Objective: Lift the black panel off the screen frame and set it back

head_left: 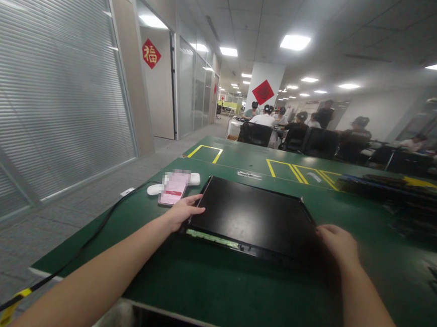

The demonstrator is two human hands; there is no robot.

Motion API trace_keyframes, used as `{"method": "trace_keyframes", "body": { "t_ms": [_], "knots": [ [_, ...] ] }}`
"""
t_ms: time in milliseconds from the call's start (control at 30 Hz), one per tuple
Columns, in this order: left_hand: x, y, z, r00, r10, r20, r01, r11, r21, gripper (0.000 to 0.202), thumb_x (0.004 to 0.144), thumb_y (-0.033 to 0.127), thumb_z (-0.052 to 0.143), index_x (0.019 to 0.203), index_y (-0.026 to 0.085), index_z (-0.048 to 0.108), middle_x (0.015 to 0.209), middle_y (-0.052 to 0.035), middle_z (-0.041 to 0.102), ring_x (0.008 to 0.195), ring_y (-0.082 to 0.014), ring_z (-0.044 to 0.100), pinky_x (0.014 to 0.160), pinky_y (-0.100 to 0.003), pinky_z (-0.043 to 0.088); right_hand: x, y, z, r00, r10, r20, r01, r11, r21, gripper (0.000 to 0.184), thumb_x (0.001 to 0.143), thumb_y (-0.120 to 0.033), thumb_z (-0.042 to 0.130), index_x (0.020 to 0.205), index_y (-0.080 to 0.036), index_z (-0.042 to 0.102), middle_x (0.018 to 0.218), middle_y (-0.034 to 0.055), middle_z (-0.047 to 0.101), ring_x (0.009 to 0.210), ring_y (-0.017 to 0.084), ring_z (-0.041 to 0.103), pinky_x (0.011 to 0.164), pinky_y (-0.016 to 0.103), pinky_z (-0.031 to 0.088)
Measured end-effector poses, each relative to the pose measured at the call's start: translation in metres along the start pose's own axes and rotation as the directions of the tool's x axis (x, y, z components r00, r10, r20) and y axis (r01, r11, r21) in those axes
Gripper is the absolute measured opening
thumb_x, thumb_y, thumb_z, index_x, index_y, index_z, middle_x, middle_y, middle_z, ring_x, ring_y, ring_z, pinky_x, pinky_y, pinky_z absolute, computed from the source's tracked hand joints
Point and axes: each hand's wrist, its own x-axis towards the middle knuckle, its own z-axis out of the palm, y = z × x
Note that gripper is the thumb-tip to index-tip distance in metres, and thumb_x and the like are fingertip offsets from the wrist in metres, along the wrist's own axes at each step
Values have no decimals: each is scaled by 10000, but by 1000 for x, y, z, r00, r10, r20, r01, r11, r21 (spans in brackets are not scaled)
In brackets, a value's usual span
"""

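Observation:
A flat black panel (254, 216) lies on the green table (231, 285) in front of me, with a green circuit strip along its near edge. My left hand (182, 212) grips the panel's near left corner, thumb on top. My right hand (339, 243) holds the panel's near right corner, fingers curled over the edge.
A pink phone (173, 188) and a white device (156, 189) with a black cable (95, 232) lie left of the panel. Dark stacked parts (401, 190) sit at the right. Yellow tape boxes (297, 170) mark the far table. Several people sit at desks beyond. A blinds-covered wall is left.

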Motion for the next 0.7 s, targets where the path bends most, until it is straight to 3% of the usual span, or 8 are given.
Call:
{"method": "trace_keyframes", "body": {
  "t_ms": [233,400,700],
  "knots": [
    [-3,5,0,999,-6,33,9,998,-68,828,577,-45,783,1351,158,572,1087,-117,762,792,-237,755,708,-321,620,3,2,2,1000,16,7,-16,1000,-9,246,711,-366,567,775,-224,757,868,73,744,839,252,634,714,337,428],
    [-3,5,-2,995,32,95,-23,995,-94,837,572,1,810,1354,168,562,1196,-135,724,897,-264,748,746,-336,611,5,5,3,1000,18,21,-18,1000,-5,267,708,-374,556,795,-227,762,863,71,746,841,256,638,704,336,435],
    [-1,2,-1,983,137,119,-123,986,-116,619,549,27,827,1136,170,695,1438,-115,573,1261,-309,586,994,-360,522,6,5,4,1000,-13,-2,13,1000,-23,273,705,-392,549,764,-224,756,851,83,746,805,254,645,681,335,436]
  ]
}}
